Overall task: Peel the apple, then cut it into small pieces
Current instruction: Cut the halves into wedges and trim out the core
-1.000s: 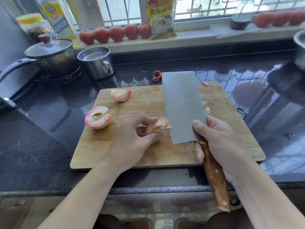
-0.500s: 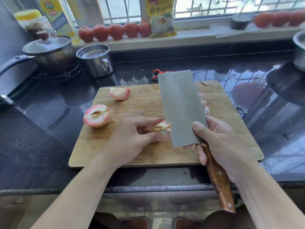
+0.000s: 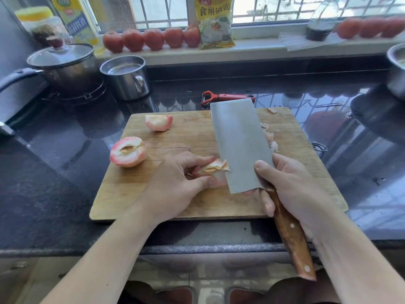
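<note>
My left hand [image 3: 173,187] pinches an apple wedge [image 3: 213,170] core-up on the cutting board [image 3: 135,194], steadying it for the blade. My right hand [image 3: 293,189] is wrapped round the cleaver [image 3: 241,145], thumb on its flat for control. Beyond my left hand lie an apple half [image 3: 128,151] and another wedge [image 3: 158,122].

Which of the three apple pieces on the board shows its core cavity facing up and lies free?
The apple half near the board's left edge; the quarter shows no core, the third piece is held by the left hand.
</note>
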A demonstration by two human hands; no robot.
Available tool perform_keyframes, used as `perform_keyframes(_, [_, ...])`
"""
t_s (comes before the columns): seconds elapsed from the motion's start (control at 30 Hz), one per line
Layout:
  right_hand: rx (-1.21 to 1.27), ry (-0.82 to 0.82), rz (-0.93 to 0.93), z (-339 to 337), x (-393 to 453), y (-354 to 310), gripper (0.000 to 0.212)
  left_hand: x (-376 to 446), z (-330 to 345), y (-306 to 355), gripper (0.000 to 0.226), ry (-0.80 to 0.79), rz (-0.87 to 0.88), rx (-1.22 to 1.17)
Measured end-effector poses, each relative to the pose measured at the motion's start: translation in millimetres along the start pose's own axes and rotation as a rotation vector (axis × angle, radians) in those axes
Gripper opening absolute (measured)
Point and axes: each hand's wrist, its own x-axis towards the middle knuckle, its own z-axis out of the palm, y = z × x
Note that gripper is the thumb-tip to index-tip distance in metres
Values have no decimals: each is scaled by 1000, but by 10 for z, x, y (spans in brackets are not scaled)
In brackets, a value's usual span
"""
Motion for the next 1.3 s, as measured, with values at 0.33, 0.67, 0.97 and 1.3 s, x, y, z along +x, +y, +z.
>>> perform_keyframes(0.33, [-120,78,-2,53,10,-4,20,-111,117,6,45,171,160,192])
perform_keyframes(0.67, [-81,95,96,50,51,-59,21,-116,120,-32,17,164,108,53])
perform_keyframes(0.97, [-125,47,130,45,43,-72,21,-79,127,-27,12,132,64,33])
perform_keyframes(1.3, [-166,37,150,50,41,-115,21,-76,125,-22,12,136,79,46])
